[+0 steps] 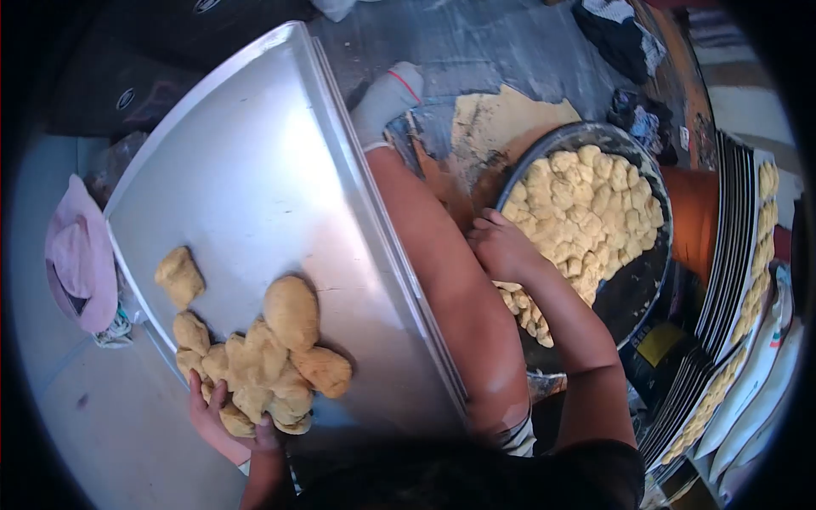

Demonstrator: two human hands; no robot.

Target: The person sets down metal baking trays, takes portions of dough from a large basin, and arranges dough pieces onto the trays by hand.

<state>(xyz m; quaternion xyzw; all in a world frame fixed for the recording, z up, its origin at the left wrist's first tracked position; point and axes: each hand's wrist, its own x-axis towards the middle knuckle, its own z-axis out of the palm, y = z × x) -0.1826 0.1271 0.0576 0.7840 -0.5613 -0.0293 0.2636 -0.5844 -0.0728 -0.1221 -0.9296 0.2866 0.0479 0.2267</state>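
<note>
Several tan dough lumps lie heaped together at the near left of a large metal tray. My left hand is cupped round the near side of this heap, fingers and thumb apart against the lumps. One dough piece lies separate, farther up the tray. On the right, a round black tub holds a thick layer of pale dough balls. My right hand is closed over the tub's left rim, with its fingers curled; its palm side is hidden.
My bare leg lies between tray and tub. A pink hat is at far left. Stacked trays with twisted dough strands stand at right, beside white sacks. Dark cloths lie at the back.
</note>
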